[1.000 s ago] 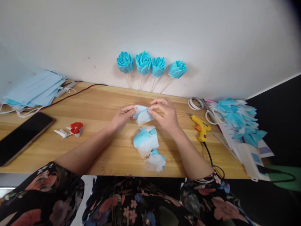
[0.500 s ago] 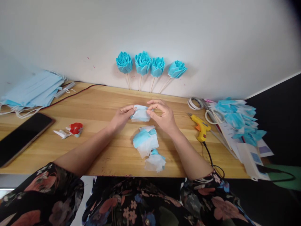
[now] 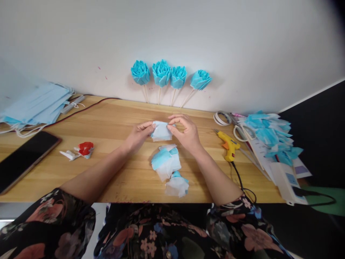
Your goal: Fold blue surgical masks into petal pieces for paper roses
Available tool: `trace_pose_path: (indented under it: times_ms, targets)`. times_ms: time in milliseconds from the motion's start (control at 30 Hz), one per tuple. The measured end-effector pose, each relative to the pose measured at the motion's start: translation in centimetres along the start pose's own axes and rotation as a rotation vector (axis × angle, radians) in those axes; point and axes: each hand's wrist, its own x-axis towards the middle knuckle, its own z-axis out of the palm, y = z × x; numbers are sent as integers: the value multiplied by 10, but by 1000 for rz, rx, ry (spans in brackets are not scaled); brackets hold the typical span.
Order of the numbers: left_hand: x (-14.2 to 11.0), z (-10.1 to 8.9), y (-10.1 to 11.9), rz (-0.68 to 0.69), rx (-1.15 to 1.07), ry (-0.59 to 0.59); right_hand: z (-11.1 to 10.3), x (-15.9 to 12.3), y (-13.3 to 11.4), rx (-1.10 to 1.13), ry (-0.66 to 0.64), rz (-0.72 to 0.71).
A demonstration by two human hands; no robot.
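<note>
Left hand [image 3: 138, 137] and right hand [image 3: 185, 131] pinching blue-white fabric piece [image 3: 162, 132] left of yellow glue gun [image 3: 229, 144]. Four blue flowers [image 3: 178, 77] standing behind-left, apparently finished; loose fabric pieces [image 3: 169, 163] lying front-left, apparently unassembled.

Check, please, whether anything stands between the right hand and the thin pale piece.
Nothing visible does: the right hand pinches the thin pale piece at its upper right, opposite the left hand. Loose pieces lie below it in view.

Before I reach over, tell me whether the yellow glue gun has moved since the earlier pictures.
No. The glue gun keeps its place on the desk, with the same gap to the roll of tape; the whole view shifted slightly.
</note>
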Motion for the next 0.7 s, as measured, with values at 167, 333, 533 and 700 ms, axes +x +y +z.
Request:
trace_pose_path:
  times_ms: [167, 333, 533, 700]
  targets:
    - [0, -2, -1, -5, 7, -10, 0, -1, 0, 6, -4, 59]
    - [0, -1, 0, -8, -1, -12, 0, -1, 3, -18, -16, 43]
    - [0, -2, -1, -15, 1, -22, 1, 0, 4, -41, 5, -9]
    - [1, -2, -4, -20, -5, -9, 1, -2, 2, -98, 50, -32]
